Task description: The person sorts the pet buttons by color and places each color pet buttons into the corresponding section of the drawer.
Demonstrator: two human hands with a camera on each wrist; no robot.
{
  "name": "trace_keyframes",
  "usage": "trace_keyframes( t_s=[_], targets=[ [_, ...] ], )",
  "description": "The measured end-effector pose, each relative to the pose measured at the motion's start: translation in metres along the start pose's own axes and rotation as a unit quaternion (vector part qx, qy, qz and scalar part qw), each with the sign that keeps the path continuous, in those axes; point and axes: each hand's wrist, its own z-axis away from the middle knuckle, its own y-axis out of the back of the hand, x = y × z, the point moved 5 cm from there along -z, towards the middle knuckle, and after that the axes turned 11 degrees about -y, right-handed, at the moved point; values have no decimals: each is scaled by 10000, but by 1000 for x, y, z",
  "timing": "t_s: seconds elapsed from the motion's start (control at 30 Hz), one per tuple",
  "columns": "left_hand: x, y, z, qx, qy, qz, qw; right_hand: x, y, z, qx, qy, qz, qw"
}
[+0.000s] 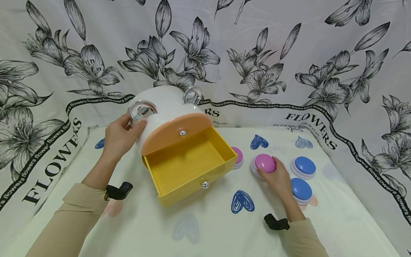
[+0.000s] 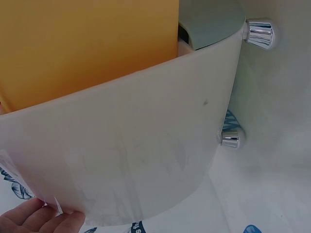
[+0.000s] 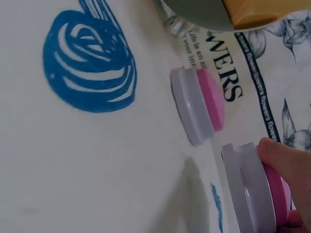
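A white, rounded drawer box (image 1: 167, 98) with an orange front panel (image 1: 174, 137) stands left of the middle in the head view. Its yellow drawer (image 1: 186, 162) is pulled out, with nothing visible inside. My left hand (image 1: 120, 135) grips the box's left side below a chrome ring; in the left wrist view, its fingertips (image 2: 63, 222) curl over the edge of a pale panel. My right hand (image 1: 277, 176) holds a pink push button (image 1: 265, 162) with a white base, fingers and thumb around the dome. Whether its base touches the table cannot be told.
Another pink button (image 1: 238, 157) sits beside the drawer's right corner, partly hidden. Two blue buttons (image 1: 305, 166) (image 1: 302, 189) stand right of my right hand. A heart-printed cloth (image 1: 215, 228) covers the table, and a flower-printed curtain (image 1: 244, 43) hangs behind.
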Motion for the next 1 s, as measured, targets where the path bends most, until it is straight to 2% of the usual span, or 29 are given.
trace_keyframes(
  t_s=[0.4, 0.73, 1.0],
  targets=[
    [-1, 0, 0, -21, 1, -1, 10000, -43, 28, 5, 368, 839, -130, 9957],
    [-1, -2, -1, -48, 25, 14, 10000, -87, 53, 12, 281, 1128, -260, 9929],
    [0, -1, -1, -80, 43, 0, 10000, -118, 58, 21, 72, 1342, -362, 9903]
  ],
)
